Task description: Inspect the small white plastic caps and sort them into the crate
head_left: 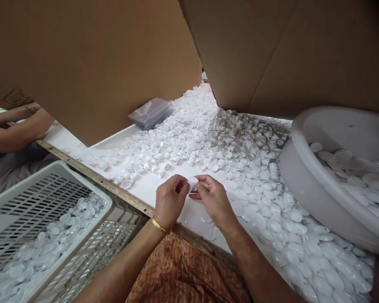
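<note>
A small round white plastic cap [192,182] is pinched between both hands over the front edge of the table. My left hand [170,198], below which a gold bangle circles the wrist, is closed on its left side. The fingers and thumb of my right hand [213,198] grip its right side; whether it is one piece or two fitted together I cannot tell. Just beyond the hands lies a heap of small white cup-shaped pieces [189,139]. Flat white discs [287,227] spread to the right of my right hand.
A slatted plastic crate [109,202] at lower left holds white pieces. On the right stands a large whitish tub [290,176] containing white discs. Cardboard sheets [97,54] wall the back beside a stack of clear plastic bags [151,112]. Another person's arm [22,130] rests at far left.
</note>
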Demonstrator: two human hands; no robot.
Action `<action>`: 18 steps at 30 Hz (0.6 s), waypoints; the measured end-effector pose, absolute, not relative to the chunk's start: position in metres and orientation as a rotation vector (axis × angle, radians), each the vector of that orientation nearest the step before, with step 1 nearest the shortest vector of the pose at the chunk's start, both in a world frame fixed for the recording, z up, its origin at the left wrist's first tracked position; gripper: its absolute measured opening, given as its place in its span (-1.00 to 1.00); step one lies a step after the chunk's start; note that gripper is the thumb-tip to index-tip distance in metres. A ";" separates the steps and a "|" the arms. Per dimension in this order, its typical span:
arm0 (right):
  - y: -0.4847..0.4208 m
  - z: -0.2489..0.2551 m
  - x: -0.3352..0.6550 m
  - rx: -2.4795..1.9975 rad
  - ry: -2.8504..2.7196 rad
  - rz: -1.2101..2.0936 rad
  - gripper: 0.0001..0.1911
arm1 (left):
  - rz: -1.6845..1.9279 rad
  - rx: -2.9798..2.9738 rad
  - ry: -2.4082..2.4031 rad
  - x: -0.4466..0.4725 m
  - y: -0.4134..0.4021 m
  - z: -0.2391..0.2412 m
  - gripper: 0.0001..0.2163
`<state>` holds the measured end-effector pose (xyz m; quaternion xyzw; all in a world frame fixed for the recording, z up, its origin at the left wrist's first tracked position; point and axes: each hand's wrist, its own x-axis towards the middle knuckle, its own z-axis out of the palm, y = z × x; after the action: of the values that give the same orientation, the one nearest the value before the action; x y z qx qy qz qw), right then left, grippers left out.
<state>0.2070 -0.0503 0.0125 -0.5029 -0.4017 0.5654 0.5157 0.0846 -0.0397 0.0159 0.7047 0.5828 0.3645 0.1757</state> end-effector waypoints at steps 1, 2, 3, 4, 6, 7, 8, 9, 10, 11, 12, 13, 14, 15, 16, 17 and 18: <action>-0.051 0.013 0.207 -1.198 -1.001 1.337 -0.83 | 1.038 1.981 1.657 0.085 -0.039 0.016 -0.90; -0.052 0.014 0.206 -1.188 -1.039 1.308 -0.83 | 1.038 1.975 1.667 0.085 -0.038 0.017 -0.90; -0.052 0.015 0.206 -1.179 -1.081 1.274 -0.84 | 1.037 1.977 1.681 0.085 -0.038 0.018 -0.90; -0.053 0.015 0.205 -1.171 -1.127 1.233 -0.82 | 1.039 1.984 1.695 0.086 -0.038 0.018 -0.90; -0.054 0.016 0.205 -1.161 -1.214 1.151 -0.77 | 1.056 2.006 1.707 0.087 -0.038 0.018 -0.90; -0.054 0.016 0.205 -1.159 -1.251 1.120 -0.74 | 1.070 2.017 1.704 0.087 -0.038 0.019 -0.90; -0.054 0.015 0.205 -1.159 -1.277 1.098 -0.72 | 1.085 2.029 1.700 0.087 -0.038 0.019 -0.90; -0.054 0.015 0.204 -1.161 -1.292 1.085 -0.72 | 1.093 2.044 1.693 0.087 -0.039 0.019 -0.90; -0.054 0.015 0.204 -1.163 -1.296 1.080 -0.72 | 1.099 2.056 1.686 0.087 -0.040 0.020 -0.90; -0.054 0.014 0.204 -1.162 -1.298 1.081 -0.73 | 1.107 2.057 1.669 0.086 -0.040 0.021 -0.90; -0.054 0.014 0.204 -1.154 -1.300 1.085 -0.74 | 1.124 2.047 1.637 0.085 -0.040 0.021 -0.91; -0.054 0.013 0.204 -1.143 -1.304 1.090 -0.75 | 1.144 2.024 1.590 0.084 -0.040 0.022 -0.93; -0.054 0.013 0.204 -1.132 -1.313 1.093 -0.76 | 1.168 1.983 1.532 0.083 -0.040 0.022 -0.92; -0.055 0.013 0.204 -1.124 -1.328 1.091 -0.76 | 1.188 1.926 1.472 0.081 -0.040 0.022 -0.84; -0.055 0.013 0.204 -1.122 -1.345 1.084 -0.75 | 1.192 1.859 1.417 0.080 -0.039 0.021 -0.74; -0.056 0.013 0.204 -1.128 -1.363 1.069 -0.74 | 1.166 1.797 1.363 0.079 -0.038 0.021 -0.66; -0.056 0.013 0.204 -1.139 -1.380 1.048 -0.73 | 1.116 1.746 1.309 0.077 -0.038 0.021 -0.63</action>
<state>0.2036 -0.0563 0.0130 -0.4729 -0.5729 0.4352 0.5087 0.0774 -0.0377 0.0211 0.6703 0.5025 0.4285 0.3384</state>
